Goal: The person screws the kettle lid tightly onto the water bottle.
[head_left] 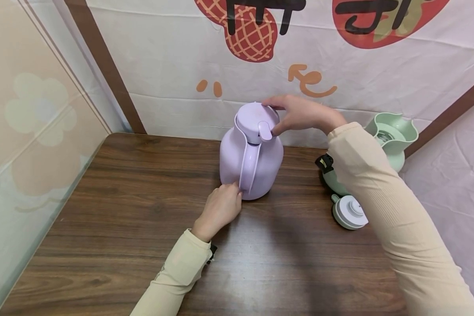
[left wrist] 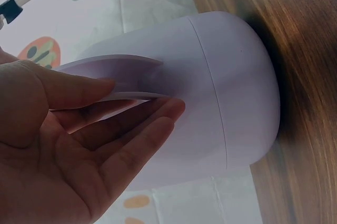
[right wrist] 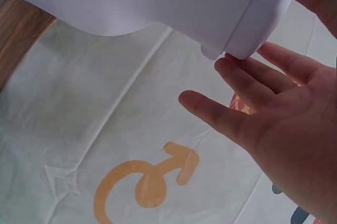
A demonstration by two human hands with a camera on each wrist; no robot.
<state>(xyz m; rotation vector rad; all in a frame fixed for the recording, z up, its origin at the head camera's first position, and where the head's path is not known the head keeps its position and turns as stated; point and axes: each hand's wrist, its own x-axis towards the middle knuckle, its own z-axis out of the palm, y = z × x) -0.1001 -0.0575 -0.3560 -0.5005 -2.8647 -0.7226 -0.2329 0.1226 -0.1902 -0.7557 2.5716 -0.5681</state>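
Note:
A lilac thermos jug (head_left: 230, 163) stands upright on the wooden table, its lid (head_left: 249, 117) seated in the top and the lever (head_left: 265, 131) lying over the handle side. My left hand (head_left: 222, 205) pinches the lower part of the jug's handle (head_left: 250, 163); in the left wrist view the thumb and fingers close on the handle's edge (left wrist: 134, 96). With thumb and fingertips on opposite sides, my right hand (head_left: 303, 115) holds the lid by its rim. The right wrist view shows some fingers (right wrist: 247, 81) spread away from the lid.
A green jug (head_left: 396, 159) without its lid stands at the back right, partly hidden by my right sleeve. In front of it a white-and-green stopper lid (head_left: 349, 213) lies on the table (head_left: 142, 197). A printed cloth (head_left: 174, 66) hangs close behind the lilac jug.

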